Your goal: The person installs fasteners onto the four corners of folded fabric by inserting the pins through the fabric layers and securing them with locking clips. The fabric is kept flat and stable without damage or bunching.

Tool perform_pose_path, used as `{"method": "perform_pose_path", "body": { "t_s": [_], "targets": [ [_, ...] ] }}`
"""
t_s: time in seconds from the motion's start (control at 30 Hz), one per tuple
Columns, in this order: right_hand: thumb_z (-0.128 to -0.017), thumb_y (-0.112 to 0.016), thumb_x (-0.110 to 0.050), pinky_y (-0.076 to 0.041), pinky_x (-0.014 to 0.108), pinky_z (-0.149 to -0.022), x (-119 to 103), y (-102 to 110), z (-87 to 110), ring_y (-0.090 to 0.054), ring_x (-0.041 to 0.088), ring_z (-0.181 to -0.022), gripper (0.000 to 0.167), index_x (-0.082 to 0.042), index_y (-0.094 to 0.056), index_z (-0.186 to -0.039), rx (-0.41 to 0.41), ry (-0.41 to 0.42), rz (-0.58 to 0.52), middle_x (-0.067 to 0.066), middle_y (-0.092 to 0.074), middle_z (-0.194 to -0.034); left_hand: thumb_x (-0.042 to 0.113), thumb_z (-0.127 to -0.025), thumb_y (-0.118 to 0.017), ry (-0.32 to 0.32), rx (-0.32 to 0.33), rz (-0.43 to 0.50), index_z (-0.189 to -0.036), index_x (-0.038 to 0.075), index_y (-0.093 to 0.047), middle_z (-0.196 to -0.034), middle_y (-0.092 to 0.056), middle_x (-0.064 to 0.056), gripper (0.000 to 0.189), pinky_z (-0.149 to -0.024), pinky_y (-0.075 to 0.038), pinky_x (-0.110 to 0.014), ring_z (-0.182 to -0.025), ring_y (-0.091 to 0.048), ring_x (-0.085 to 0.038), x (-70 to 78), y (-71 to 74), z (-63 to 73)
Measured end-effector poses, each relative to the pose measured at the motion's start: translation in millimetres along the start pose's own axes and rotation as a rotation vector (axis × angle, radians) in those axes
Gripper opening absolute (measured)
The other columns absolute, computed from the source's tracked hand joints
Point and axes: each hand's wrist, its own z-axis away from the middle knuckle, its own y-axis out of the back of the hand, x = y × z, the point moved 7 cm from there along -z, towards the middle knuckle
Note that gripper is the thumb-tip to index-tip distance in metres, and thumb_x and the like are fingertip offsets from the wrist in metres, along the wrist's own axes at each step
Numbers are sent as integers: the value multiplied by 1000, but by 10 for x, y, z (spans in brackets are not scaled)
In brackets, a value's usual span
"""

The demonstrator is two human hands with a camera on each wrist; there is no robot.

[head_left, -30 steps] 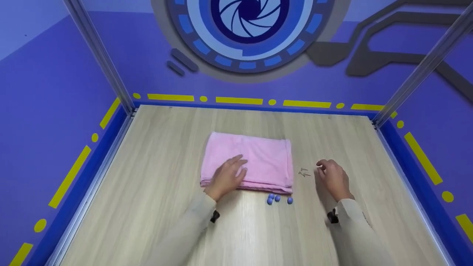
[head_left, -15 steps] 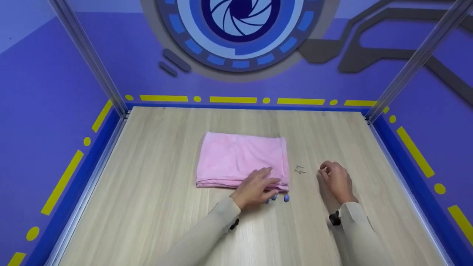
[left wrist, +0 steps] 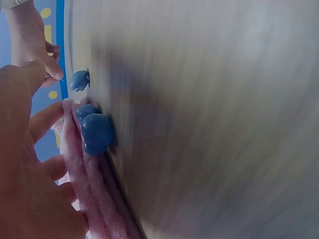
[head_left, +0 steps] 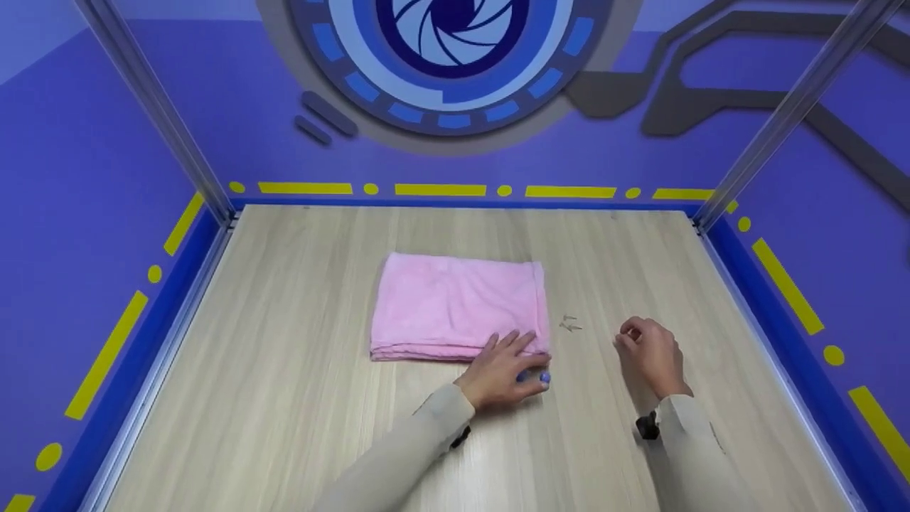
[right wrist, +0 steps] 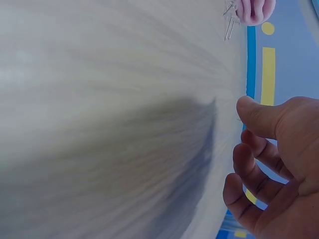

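Note:
A folded pink towel [head_left: 455,302] lies mid-table. Over its front right corner my left hand [head_left: 501,370] reaches with fingers spread, the fingertips on or just above the cloth. Several glossy blue balls [left wrist: 97,130] sit along the towel's front edge, beside the thumb and index finger; one blue ball [head_left: 544,377] shows past the thumb, and the others are mostly hidden in the head view. Right of the towel lie several small thin nails [head_left: 569,323]. My right hand [head_left: 652,355] is held farther right, thumb and index finger together, with what looks like a nail tip protruding.
The wooden table [head_left: 298,299] is enclosed by blue-purple panels [head_left: 78,213] with yellow marks. Metal posts [head_left: 153,107] rise at the back corners. Dark wrist cameras [head_left: 647,425] sit under the sleeves.
My left hand has moved right across the towel, then down to its front right corner beside the blue balls. The right hand has stayed nearly in place. The head view has shifted slightly.

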Motion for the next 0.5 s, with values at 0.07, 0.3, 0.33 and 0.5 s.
{"method": "perform_pose_path", "body": {
  "t_s": [0.07,0.3,0.33,0.5],
  "targets": [
    [-94,-74,-11,-44,37,-64,0,8,2,-58,25,-77,4,-9,-71,-97,17,14,3,8,-65,-88,60,-99,-53,10,-5,11,-147,31,-57,-166,-33,-7,56,-122,-22,-60,-152,-29,-35,0,-3,-5],
    [-92,-76,-9,-47,40,-63,-2,18,2,-61,25,-76,5,-8,-71,-94,52,40,8,9,-67,-87,58,-100,-53,18,-12,14,-150,27,-54,-166,-33,-7,59,-123,-22,-60,-152,-29,-35,7,11,-4],
    [-92,-76,-9,-47,41,-64,-3,16,2,-61,25,-76,5,-8,-71,-95,54,40,8,10,-67,-88,58,-100,-53,17,-10,17,-151,26,-53,-166,-34,-7,60,-122,-22,-60,-152,-29,-35,6,16,-1],
    [-94,-74,-8,-46,39,-65,-11,18,4,-60,26,-78,4,-6,-71,-97,60,30,9,11,-67,-90,57,-101,-53,16,2,56,-157,19,-44,-163,-38,-7,68,-121,-24,-61,-151,-33,-33,-12,41,5]
  ]
}}
